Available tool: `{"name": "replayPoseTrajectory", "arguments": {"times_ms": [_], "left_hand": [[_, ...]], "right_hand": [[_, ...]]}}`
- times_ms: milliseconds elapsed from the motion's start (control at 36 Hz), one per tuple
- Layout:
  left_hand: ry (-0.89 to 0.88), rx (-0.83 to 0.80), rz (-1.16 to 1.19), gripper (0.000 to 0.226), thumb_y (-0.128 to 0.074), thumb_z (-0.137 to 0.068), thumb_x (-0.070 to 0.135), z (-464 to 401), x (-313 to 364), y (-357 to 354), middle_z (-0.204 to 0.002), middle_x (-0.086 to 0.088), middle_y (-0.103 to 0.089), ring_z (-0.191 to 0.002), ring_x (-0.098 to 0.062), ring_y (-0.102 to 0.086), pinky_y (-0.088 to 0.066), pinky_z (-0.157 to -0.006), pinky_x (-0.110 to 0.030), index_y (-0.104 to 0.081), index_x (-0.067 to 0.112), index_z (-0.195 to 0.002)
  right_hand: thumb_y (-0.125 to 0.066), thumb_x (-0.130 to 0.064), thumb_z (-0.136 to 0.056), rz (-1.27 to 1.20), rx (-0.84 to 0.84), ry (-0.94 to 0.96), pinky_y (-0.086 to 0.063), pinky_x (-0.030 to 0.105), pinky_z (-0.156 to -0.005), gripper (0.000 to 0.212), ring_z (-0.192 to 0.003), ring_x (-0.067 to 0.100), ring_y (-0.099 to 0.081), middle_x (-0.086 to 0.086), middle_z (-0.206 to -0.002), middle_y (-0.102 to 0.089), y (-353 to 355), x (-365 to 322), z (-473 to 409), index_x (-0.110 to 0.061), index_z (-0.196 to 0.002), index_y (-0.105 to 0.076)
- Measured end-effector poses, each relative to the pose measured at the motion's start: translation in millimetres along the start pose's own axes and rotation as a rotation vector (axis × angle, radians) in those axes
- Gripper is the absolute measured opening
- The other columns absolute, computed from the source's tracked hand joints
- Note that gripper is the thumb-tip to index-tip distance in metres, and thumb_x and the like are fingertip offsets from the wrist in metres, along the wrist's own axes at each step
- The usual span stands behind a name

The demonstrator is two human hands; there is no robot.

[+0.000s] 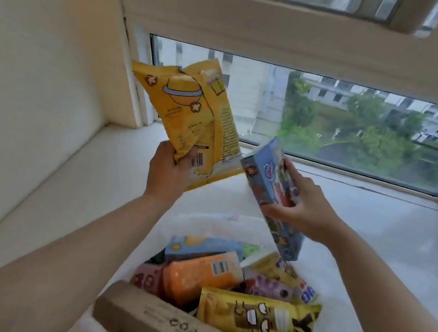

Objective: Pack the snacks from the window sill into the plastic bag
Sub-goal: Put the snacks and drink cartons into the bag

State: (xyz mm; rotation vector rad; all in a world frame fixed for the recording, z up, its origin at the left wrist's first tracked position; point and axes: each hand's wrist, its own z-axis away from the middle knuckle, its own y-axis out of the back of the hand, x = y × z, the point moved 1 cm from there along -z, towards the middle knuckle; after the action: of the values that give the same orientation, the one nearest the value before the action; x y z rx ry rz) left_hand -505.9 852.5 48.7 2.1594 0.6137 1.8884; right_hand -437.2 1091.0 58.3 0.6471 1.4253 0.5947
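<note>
Left hand (169,171) fingers clamp the yellow packet (191,116); right hand (301,203) fingers clasp the blue box (268,190).

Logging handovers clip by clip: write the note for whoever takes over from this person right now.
Left hand: grip shut on the yellow snack bag, held up over the sill.
Right hand: grip shut on the blue box, tilted, lower end over the plastic bag.
Done: several snacks already lie in the plastic bag, among them an orange packet.
Left: drop both held items in. The window sill shows no other snacks in view.
</note>
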Motion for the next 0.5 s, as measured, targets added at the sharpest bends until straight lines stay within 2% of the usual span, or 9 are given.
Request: {"name": "replayPoseTrajectory", "arguments": {"times_ms": [56,111,139,222,333,444,500], "left_hand": [[0.014,0.022,0.002,0.028,-0.049,-0.097,0.031,20,-1,20,-0.114,-0.009,-0.061,-0.1,-0.025,-0.056,-0.036,-0.076,-0.027,-0.058,0.011,-0.114],[0.018,0.032,0.008,0.027,-0.049,-0.097,0.032,39,-5,35,-0.114,-0.009,-0.062,-0.101,-0.025,-0.057,-0.036,-0.076,-0.027,-0.058,0.012,-0.114],[0.024,0.033,0.013,0.026,-0.049,-0.097,0.031,49,-7,42,-0.114,-0.008,-0.062,-0.1,-0.024,-0.057,-0.036,-0.076,-0.026,-0.058,0.012,-0.113],[0.046,0.032,0.014,0.026,-0.05,-0.097,0.03,74,-17,59,-0.113,-0.008,-0.062,-0.103,-0.026,-0.057,-0.036,-0.077,-0.026,-0.058,0.012,-0.114],[0.055,0.048,0.01,0.023,-0.051,-0.097,0.028,96,-33,73,-0.112,-0.011,-0.062,-0.103,-0.029,-0.058,-0.036,-0.076,-0.028,-0.057,0.011,-0.111],[0.143,0.09,0.065,0.026,-0.048,-0.098,0.032,109,-46,81,-0.112,-0.012,-0.063,-0.1,-0.028,-0.057,-0.037,-0.077,-0.03,-0.057,0.012,-0.111],[0.189,0.072,0.078,0.029,-0.043,-0.099,0.034,111,-52,82,-0.115,-0.01,-0.063,-0.104,-0.029,-0.057,-0.039,-0.085,-0.033,-0.057,0.015,-0.115]], "right_hand": [[-0.06,-0.081,-0.039,0.167,-0.064,0.021,-0.046,0.04,-0.095,0.122,-0.109,0.024,-0.05,0.002,-0.122,-0.051,-5,-10,26,-0.047,-0.146,-0.012],[-0.05,-0.083,-0.041,0.374,-0.172,0.012,-0.037,0.034,-0.1,0.121,-0.116,0.024,-0.038,0.002,-0.133,-0.041,-14,-19,51,-0.046,-0.147,-0.005],[-0.05,-0.083,-0.045,0.442,-0.229,0.014,-0.033,0.033,-0.099,0.118,-0.118,0.023,-0.035,0.001,-0.136,-0.039,-20,-23,61,-0.046,-0.147,-0.005],[-0.058,-0.077,-0.063,0.545,-0.37,0.014,-0.03,0.033,-0.098,0.103,-0.119,0.022,-0.033,0.001,-0.139,-0.038,-38,-27,83,-0.044,-0.147,-0.009],[-0.053,-0.08,-0.066,0.704,-0.525,-0.008,-0.029,0.037,-0.101,0.092,-0.121,0.025,-0.035,0.003,-0.139,-0.04,-66,-27,103,-0.046,-0.145,-0.017],[-0.055,-0.078,-0.067,0.688,-0.541,-0.083,-0.026,0.04,-0.104,0.092,-0.129,0.027,-0.028,0.003,-0.14,-0.037,-76,-27,108,-0.048,-0.144,-0.015],[-0.056,-0.078,-0.066,0.71,-0.509,-0.09,-0.025,0.04,-0.105,0.094,-0.129,0.028,-0.028,0.004,-0.141,-0.036,-76,-31,106,-0.047,-0.145,-0.016]]}}
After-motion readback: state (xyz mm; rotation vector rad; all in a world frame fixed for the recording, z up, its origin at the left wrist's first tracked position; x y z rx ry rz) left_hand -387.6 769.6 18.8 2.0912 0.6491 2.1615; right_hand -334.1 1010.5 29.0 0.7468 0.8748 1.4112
